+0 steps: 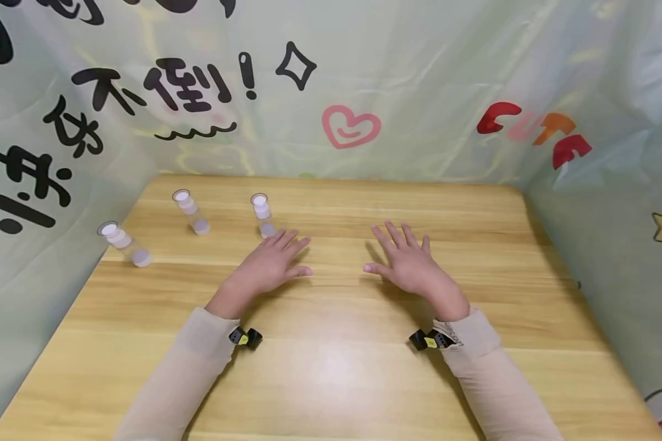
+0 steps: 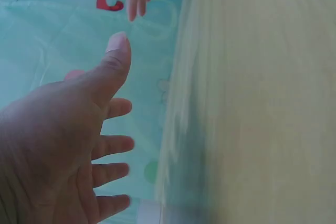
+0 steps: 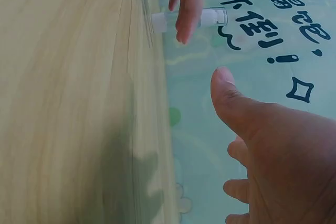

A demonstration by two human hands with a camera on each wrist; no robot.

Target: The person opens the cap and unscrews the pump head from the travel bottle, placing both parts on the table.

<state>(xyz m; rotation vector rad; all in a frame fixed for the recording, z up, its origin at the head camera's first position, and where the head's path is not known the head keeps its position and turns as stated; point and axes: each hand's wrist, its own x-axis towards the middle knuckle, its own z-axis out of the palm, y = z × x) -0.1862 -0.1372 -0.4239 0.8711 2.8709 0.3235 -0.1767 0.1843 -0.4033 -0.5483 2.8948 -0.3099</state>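
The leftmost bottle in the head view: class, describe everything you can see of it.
The leftmost bottle is a slim, clear cylinder, plastic or glass by its look, with a round rim, a white section near the top and a pale base. It seems to stand upright near the left edge of the table; nothing else appears to touch it. Any contents cannot be made out.

Vials point(image 1: 191, 212) left on table point(image 1: 331, 386), backdrop point(image 1: 430, 79) behind

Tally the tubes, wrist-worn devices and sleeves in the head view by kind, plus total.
Clear tubes with white tops: 3
Black wrist-worn devices: 2
Light sleeves: 2
Total: 7
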